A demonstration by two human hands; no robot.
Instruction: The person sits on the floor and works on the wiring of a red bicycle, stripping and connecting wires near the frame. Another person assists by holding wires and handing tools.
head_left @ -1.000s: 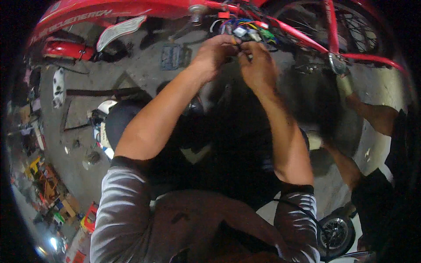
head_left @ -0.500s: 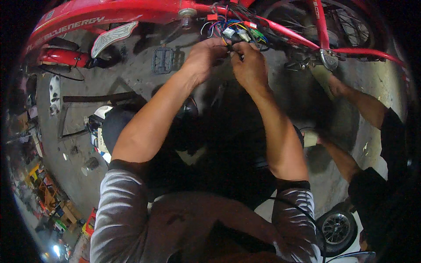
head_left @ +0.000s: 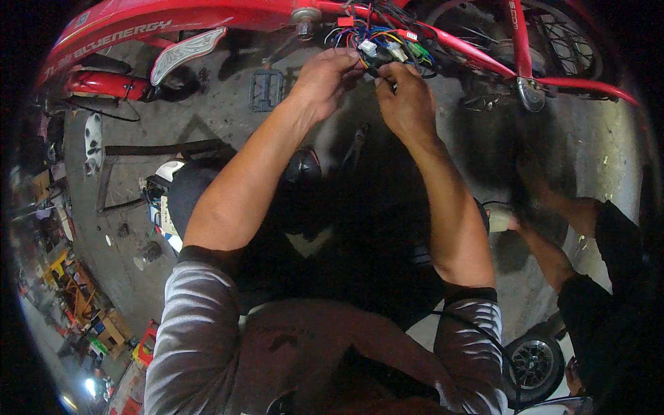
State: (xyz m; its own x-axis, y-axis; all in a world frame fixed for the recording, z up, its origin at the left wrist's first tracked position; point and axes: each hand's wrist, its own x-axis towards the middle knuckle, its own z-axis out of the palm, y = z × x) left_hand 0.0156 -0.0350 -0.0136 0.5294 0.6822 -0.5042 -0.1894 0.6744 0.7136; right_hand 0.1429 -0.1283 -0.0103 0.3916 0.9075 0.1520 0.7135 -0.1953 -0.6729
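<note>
Both hands (head_left: 366, 83) on coloured wire bundle (head_left: 379, 40)

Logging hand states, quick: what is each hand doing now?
Left hand: pinched shut on the wires.
Right hand: pinched shut on the wires.

dim, harsh overhead light, dark fisheye edges

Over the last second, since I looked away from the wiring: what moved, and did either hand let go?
Little changed. Both hands slid slightly down and left in the view as the head shifted; the red frame now sits higher. The left hand and right hand kept their fingertip grip on the wire bundle, nothing released. The co-worker's arm at right drew lower. The pedal stayed on the floor.
</note>
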